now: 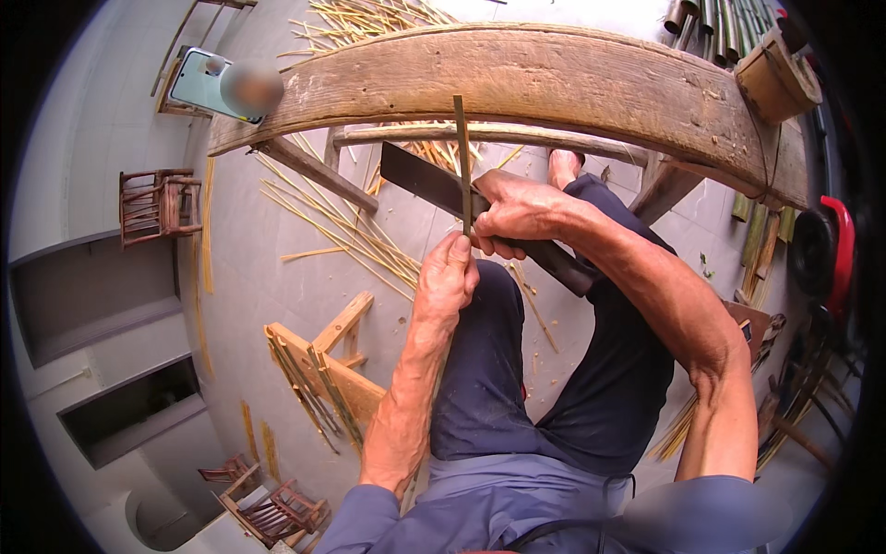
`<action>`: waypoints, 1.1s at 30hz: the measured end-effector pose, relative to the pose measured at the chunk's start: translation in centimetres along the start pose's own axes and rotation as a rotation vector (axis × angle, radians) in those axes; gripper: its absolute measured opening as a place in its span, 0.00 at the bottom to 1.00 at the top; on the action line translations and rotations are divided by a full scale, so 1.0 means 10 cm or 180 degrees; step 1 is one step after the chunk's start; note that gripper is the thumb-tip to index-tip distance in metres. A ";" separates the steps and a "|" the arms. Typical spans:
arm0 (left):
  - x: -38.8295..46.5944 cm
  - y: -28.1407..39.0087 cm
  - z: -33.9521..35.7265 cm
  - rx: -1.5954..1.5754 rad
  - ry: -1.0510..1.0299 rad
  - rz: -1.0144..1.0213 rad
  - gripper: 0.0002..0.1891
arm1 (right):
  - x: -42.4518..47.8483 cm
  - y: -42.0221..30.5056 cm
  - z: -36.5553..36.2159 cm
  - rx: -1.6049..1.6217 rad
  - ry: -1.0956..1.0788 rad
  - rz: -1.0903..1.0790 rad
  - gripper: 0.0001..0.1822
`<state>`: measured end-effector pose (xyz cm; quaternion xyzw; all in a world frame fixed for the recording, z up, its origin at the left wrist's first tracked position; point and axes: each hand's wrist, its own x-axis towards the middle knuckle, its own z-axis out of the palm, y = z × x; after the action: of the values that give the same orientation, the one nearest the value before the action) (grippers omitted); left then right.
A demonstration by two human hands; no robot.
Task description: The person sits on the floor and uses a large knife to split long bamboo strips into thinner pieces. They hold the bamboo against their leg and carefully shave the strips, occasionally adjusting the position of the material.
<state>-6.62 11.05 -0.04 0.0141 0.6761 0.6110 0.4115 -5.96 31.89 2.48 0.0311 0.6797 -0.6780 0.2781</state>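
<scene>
My left hand (446, 273) pinches the lower end of a narrow bamboo strip (461, 135), which points away from me over my knee. In my right hand (522, 208) is a broad-bladed knife, its dark blade (419, 179) slanting to the upper left. The blade crosses beneath the strip, as seen from above; whether its edge has entered the bamboo I cannot tell. Below my right fist the dark knife handle (564, 266) sticks out over my thigh. My right thumb and forefinger lie close beside the strip, and both hands nearly meet.
A thick wooden bench (512, 76) spans the far side, bearing a smartphone (197, 83) and a bamboo container (768, 83). Bamboo strips (339, 215) litter the floor. A low wooden stand (346, 363) is at left; bamboo poles (727, 31) lie at far right.
</scene>
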 end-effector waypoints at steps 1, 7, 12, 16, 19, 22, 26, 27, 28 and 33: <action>0.01 0.00 0.01 0.0010 0.0011 -0.0010 0.16 | 0.01 0.02 0.01 -0.0013 0.0075 -0.0027 0.07; 0.02 0.01 0.03 -0.0019 -0.0018 0.0001 0.16 | 0.03 0.08 0.04 -0.0016 0.0164 -0.0035 0.08; 0.03 -0.01 0.01 0.0027 0.0020 0.0078 0.16 | 0.02 0.11 0.03 0.0339 -0.0164 0.0031 0.09; -0.03 0.02 0.01 0.0034 0.0029 0.0080 0.20 | 0.01 0.12 0.13 0.0325 -0.0146 -0.0134 0.10; -0.01 0.02 -0.01 0.0072 0.0012 0.0076 0.21 | 0.01 0.13 0.17 0.0342 -0.0072 -0.0085 0.12; -0.08 0.20 0.09 0.0088 -0.0011 0.0089 0.23 | 0.03 0.18 0.27 0.0366 0.0034 -0.0104 0.20; -0.13 0.16 0.04 0.0011 -0.0153 0.0434 0.24 | -0.02 0.06 0.38 0.0640 0.0328 0.0018 0.27; -0.16 0.15 0.04 0.0096 -0.0113 0.0487 0.24 | -0.03 0.04 0.39 0.0616 0.0381 0.0029 0.28; -0.22 0.13 0.02 0.0182 -0.0075 0.0540 0.24 | -0.05 0.02 0.40 0.0594 0.0436 0.0039 0.29; -0.32 -0.09 -0.15 0.0178 0.0019 -0.0051 0.24 | -0.06 0.00 0.39 0.0556 0.0501 0.0074 0.28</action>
<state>-4.93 7.88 0.78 0.0184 0.6942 0.5887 0.4138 -4.17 28.44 2.97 0.1163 0.6374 -0.7268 0.2279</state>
